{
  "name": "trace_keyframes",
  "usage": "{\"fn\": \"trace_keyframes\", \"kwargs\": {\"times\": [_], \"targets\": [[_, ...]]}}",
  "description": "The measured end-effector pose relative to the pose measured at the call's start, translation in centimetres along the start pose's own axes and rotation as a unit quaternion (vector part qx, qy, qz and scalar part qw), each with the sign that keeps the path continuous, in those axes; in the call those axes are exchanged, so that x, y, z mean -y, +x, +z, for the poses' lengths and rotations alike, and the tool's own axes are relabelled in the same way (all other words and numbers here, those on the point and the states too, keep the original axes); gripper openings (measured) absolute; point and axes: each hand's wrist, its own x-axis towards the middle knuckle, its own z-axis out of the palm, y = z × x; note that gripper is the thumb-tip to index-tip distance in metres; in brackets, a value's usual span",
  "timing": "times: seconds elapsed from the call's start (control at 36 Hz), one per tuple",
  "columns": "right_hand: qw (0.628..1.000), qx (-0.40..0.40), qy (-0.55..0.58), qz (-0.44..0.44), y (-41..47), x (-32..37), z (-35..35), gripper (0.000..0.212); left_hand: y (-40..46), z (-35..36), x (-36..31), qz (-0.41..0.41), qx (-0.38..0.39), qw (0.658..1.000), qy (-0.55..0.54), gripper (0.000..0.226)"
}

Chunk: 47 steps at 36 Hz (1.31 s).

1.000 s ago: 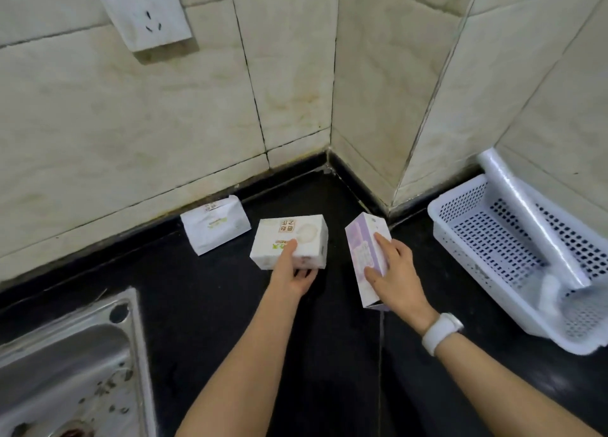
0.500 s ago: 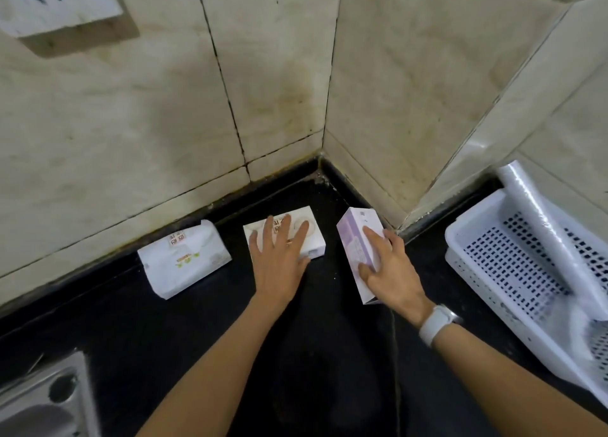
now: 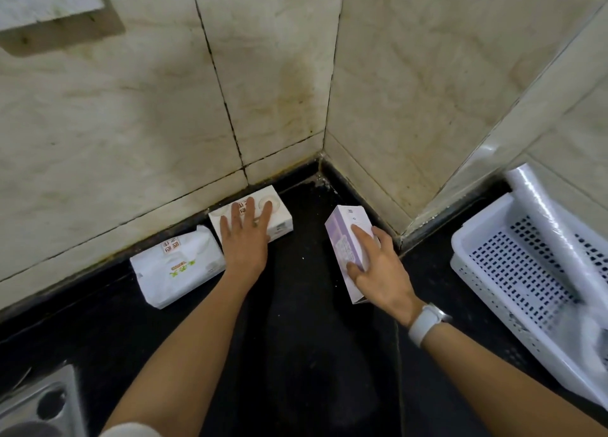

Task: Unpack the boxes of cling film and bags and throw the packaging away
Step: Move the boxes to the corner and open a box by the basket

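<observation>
The right hand [image 3: 378,268] has its grip around the purple box [image 3: 347,249]: the thumb presses the printed purple face near the box's lower end, the forefinger lies along the top edge, and the other fingers curl over the far white side. The box stands on one long narrow side, its long axis running from the near end by the wrist away toward the wall corner, far end tipped slightly up and left. A white watch [image 3: 426,323] bands the wrist behind the grip. To the left of this grip, across a bare strip of black counter [image 3: 306,321], the left hand [image 3: 245,239] lies flat, palm down, fingers spread wide over the white box [image 3: 279,219]; it presses on top and closes around nothing. That box lies on its broad face, hard against the wall base, its long axis running along the wall, left end nearer the camera. Just left of that hand, touching the box's near-left corner, a soft white pack [image 3: 177,272] with green and red print lies flat, long axis also along the wall. Right of the right-hand grip, well apart, a white basket [image 3: 487,255] sits on the counter with a roll [image 3: 546,213] leaning in it, long axis from the far wall toward the camera. A steel sink [image 3: 42,403] shows at the lower left.
</observation>
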Motion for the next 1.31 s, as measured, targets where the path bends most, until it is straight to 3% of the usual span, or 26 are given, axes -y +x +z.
{"fn": "trace_keyframes", "kwargs": {"times": [0.11, 0.19, 0.47, 0.58, 0.69, 0.83, 1.0, 1.19, 1.31], "targets": [[1.000, 0.001, 0.007, 0.005, -0.8, -0.7, -0.7, 0.070, -0.4, -0.8, -1.6, -0.032, 0.008, 0.999, -0.030, 0.076], [1.000, -0.010, 0.024, 0.003, -2.0, -1.7, -1.6, 0.069, -1.7, -1.5, -3.4, -0.020, -0.004, 0.998, -0.063, 0.068], [0.995, -0.039, 0.086, -0.018, -10.4, -7.8, -8.0, 0.064, -8.5, -3.2, -15.0, 0.134, -0.024, 0.951, -0.279, 0.046], [0.991, -0.106, 0.087, 0.005, -12.9, -11.2, -12.1, 0.061, -9.8, -4.0, -20.4, 0.221, -0.011, 0.923, -0.315, 0.045], [0.984, -0.162, 0.055, 0.054, -13.1, -14.8, -14.8, 0.061, -9.7, -3.9, -25.4, 0.256, 0.039, 0.920, -0.295, 0.053], [0.989, -0.110, -0.027, 0.094, -10.5, -18.2, -15.8, 0.061, -8.3, -2.6, -29.2, 0.252, 0.112, 0.936, -0.221, 0.070], [0.985, -0.025, -0.172, 0.018, -6.7, -20.8, -14.7, 0.068, -6.8, -1.4, -30.3, 0.235, 0.123, 0.941, -0.208, 0.081], [0.992, 0.061, -0.107, 0.017, -4.8, -23.5, -12.4, 0.076, -6.0, -0.2, -30.2, 0.244, 0.108, 0.937, -0.225, 0.082], [0.996, 0.050, -0.080, 0.008, -5.2, -24.3, -11.2, 0.076, -5.8, 0.2, -30.0, 0.258, 0.099, 0.938, -0.210, 0.078]]}}
